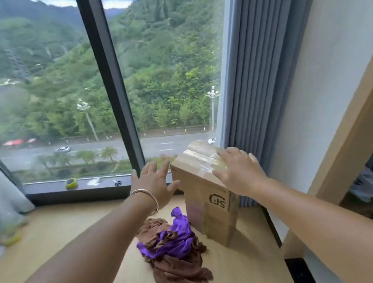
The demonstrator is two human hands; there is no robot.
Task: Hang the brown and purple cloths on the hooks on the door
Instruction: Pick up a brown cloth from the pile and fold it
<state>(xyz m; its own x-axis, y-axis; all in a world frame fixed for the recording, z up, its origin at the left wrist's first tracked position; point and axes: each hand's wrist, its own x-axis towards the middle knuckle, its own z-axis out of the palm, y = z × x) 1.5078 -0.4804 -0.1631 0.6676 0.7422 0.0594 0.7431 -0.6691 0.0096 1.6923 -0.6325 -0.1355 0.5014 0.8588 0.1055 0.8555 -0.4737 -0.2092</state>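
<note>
A crumpled brown cloth (179, 273) lies on the wooden platform (64, 247), with a purple cloth (173, 239) bunched on top of it. Just behind them stands a taped cardboard box (209, 207). My left hand (155, 184), a bangle on its wrist, hovers with fingers spread beside the box's left face, thumb close to it. My right hand (239, 172) rests flat with fingers apart on the box's taped top. Neither hand touches the cloths. No door or hooks are in view.
A large window with a dark frame (111, 84) fills the back; a small green object (71, 183) and scissors (117, 182) lie on its sill. Grey curtains (253, 61) hang right and left. A white wall and wooden trim (356, 142) bound the right side.
</note>
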